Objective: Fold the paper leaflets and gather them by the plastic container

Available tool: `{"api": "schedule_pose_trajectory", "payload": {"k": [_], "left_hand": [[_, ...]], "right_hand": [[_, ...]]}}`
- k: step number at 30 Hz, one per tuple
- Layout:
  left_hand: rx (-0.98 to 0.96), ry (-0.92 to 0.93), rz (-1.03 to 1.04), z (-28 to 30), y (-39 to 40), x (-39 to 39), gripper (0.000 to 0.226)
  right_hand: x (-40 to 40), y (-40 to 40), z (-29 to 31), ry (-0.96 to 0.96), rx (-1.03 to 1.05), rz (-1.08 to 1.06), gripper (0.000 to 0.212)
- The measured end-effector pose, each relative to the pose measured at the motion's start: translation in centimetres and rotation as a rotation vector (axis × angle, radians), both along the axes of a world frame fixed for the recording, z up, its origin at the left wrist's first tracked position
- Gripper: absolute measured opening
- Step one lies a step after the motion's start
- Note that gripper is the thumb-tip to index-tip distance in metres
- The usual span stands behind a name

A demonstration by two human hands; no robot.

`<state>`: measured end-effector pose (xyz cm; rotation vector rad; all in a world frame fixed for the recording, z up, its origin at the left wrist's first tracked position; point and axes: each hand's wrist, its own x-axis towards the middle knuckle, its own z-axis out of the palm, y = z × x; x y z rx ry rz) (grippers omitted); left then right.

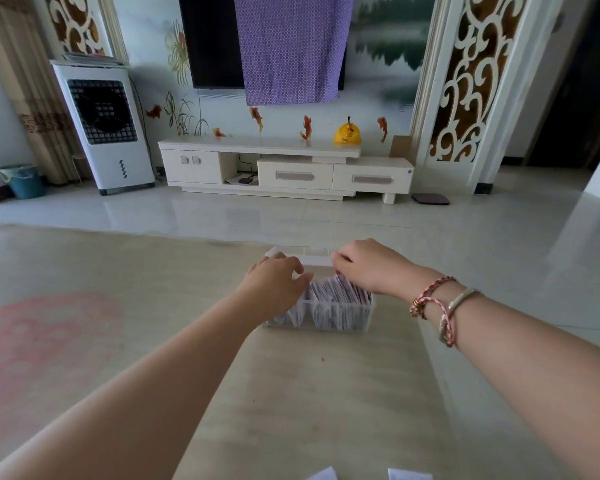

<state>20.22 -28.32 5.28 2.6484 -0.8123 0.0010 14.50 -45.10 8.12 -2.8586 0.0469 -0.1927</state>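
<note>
Clear plastic container sits mid-table, packed with folded paper leaflets standing on edge. Looks like most folding is done, judging by how full it is. Two white paper corners poke in at the near edge of the table, likely leaflets left to fold or gather; too cropped to say.

Both arms reach forward, far out over the table, to the container. Left hand rests over the container's left end, palm down, fingers curled over the far rim, thumb toward the leaflets; whether it grips the rim or a leaflet I cannot tell. Right hand hovers at the far right of the container, wrist bent, fingers tucked down toward the white lid or the leaflet tops; fingertips are hidden, so whether they pinch anything is unclear. Bracelets on the right wrist.

Likely step: tucking leaflets in or pulling some out.
</note>
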Motion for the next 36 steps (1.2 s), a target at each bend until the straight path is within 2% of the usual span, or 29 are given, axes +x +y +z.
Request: {"api": "schedule_pose_trajectory", "payload": {"k": [5,7,11,15,18,20,23,25,27,30,31,33,35,36], "left_hand": [[0.047,0.002,-0.025,0.7,0.1,-0.3,0.038],[0.033,0.015,-0.033,0.8,0.1,-0.2,0.032],[-0.057,-0.009,-0.003,1.6,1.4,-0.8,0.038],[-0.189,-0.026,0.004,2.6,4.7,-4.0,0.029],[-0.246,-0.007,0.001,3.3,7.2,-7.3,0.030],[-0.277,0.020,0.003,3.6,8.5,-10.1,0.034],[-0.306,0.059,0.000,3.4,9.8,-14.8,0.034],[-0.298,0.095,-0.036,2.9,10.1,-17.1,0.030],[-0.272,0.115,-0.066,2.3,10.5,-19.4,0.026],[-0.261,0.161,-0.040,1.2,11.0,-21.8,0.022],[-0.267,0.186,-0.011,0.7,11.1,-22.3,0.020],[-0.327,0.280,0.077,0.3,11.2,-23.1,0.029],[-0.531,0.445,0.152,0.6,11.4,-23.8,0.048],[-0.661,0.505,0.159,0.9,11.3,-24.1,0.050]], "right_hand": [[0.2,0.6,0.6,0.057,0.003,-0.012,0.048],[0.2,0.6,0.8,0.079,0.012,-0.014,0.046],[-0.8,1.0,0.6,0.025,0.036,0.009,0.036],[-4.6,2.7,1.3,-0.063,0.062,0.067,0.036],[-8.6,4.4,2.1,-0.086,0.180,0.145,0.036],[-12.0,5.7,2.1,-0.047,0.243,0.177,0.039],[-17.2,7.5,1.9,0.139,0.358,0.213,0.048],[-19.6,8.3,1.6,0.254,0.340,0.234,0.053],[-21.8,9.0,1.2,0.295,0.244,0.254,0.047],[-22.9,9.9,-0.1,0.163,-0.032,0.253,0.027],[-22.9,10.2,-0.5,0.078,-0.061,0.224,0.018],[-22.8,10.7,-0.5,-0.136,0.061,0.157,0.006],[-22.6,11.0,0.2,-0.284,0.305,0.155,0.002],[-22.7,11.1,0.6,-0.284,0.427,0.172,0.004]]}}
